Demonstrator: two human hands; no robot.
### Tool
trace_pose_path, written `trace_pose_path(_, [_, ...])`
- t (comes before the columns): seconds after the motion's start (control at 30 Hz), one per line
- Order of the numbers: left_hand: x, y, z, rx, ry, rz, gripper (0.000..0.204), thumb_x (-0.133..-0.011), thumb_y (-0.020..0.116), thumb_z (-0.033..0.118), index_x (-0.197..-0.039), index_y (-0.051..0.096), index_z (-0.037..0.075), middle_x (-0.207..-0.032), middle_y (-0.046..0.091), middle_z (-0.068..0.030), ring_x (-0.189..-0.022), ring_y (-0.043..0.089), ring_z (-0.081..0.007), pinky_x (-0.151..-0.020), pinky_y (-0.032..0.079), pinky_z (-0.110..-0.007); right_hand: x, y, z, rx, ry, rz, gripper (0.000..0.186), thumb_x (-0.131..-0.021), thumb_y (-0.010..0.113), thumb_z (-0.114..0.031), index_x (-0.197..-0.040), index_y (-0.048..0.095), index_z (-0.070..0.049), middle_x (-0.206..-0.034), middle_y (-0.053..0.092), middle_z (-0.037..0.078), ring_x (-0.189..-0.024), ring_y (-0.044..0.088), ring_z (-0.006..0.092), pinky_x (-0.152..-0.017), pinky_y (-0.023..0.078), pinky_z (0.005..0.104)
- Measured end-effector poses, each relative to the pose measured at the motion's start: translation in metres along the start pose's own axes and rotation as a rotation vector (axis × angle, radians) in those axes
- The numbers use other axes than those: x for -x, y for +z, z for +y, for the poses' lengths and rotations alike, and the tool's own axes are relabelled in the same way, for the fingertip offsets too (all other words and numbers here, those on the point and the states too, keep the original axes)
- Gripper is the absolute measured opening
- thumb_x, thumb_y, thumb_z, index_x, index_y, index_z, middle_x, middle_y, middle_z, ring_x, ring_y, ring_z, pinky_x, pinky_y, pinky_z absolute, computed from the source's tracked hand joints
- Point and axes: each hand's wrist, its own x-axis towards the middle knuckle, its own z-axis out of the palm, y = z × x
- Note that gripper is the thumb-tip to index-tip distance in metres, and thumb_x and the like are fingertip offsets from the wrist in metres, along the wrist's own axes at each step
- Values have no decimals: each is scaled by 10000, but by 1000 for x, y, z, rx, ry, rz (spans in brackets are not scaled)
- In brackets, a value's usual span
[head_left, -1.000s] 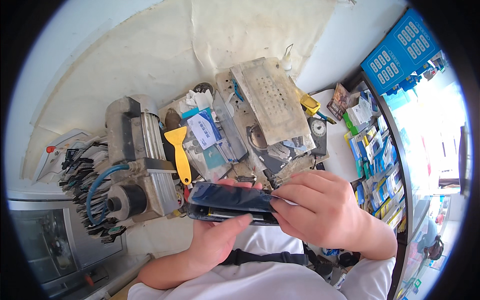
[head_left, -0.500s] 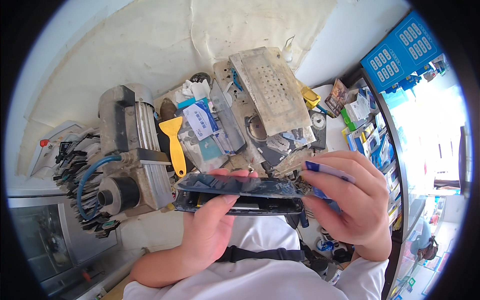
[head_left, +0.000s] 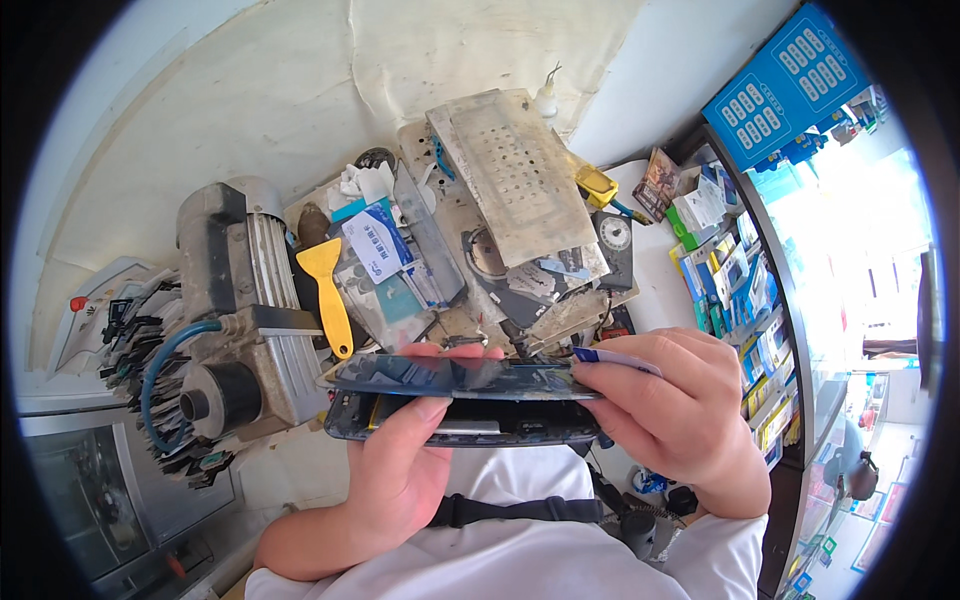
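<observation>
In the head view, an opened phone (head_left: 520,437) is held in front of the person's white shirt (head_left: 400,560), with its long side running across from left to right. Its dark screen panel (head_left: 490,380) is lifted from the body along the near edge, and through the gap a silvery strip and black inner parts are seen. The left part of the phone is clasped by the left hand (head_left: 395,480): the thumb is placed at the gap on the near side, and the fingertips are seen along the far edge. A thin pale card (head_left: 622,362) with a dark blue end is pinched between the thumb and fingers of the right hand (head_left: 685,415), which is held at the right end of the panel; whether the card touches the panel cannot be told.

Beyond the phone, a yellow scraper (head_left: 331,300) is laid beside a grimy motor unit (head_left: 280,360), to which a blue hose (head_left: 150,370) is fitted. Farther right, a white-and-blue card (head_left: 372,248) and a stained perforated plate (head_left: 510,170) are seen, and packets (head_left: 755,300) are crowded along the right side.
</observation>
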Motion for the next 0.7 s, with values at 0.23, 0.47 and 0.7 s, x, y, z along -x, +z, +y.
trace_pose_path(0.23, [1, 4, 1, 99, 31, 9, 377, -998, 491, 26, -1374, 495, 60, -1390, 571, -194, -1362, 487, -386, -1164, 345, -552, 5, 3, -4, -34, 90, 34, 304, -696, 799, -59, -992, 739, -26, -942, 715, 140, -697, 689, 252, -607, 547, 332])
trace_pose_path(0.47, [0, 7, 3, 77, 41, 11, 389, -1002, 488, 30, -1390, 472, 49, -1383, 572, -197, -1356, 491, -392, -1159, 347, -563, 6, 1, -7, -58, 138, 51, 304, -714, 793, -45, -1012, 735, -25, -948, 715, 143, -721, 697, 254, -622, 554, 330])
trace_pose_path(0.7, [2, 10, 3, 54, 49, 11, 389, -1013, 479, 52, -1401, 459, 43, -1377, 570, -208, -1353, 492, -400, -1154, 353, -574, 7, 4, -8, -49, 131, 76, 272, -743, 780, -22, -1010, 728, -22, -950, 713, 148, -719, 701, 253, -608, 555, 323])
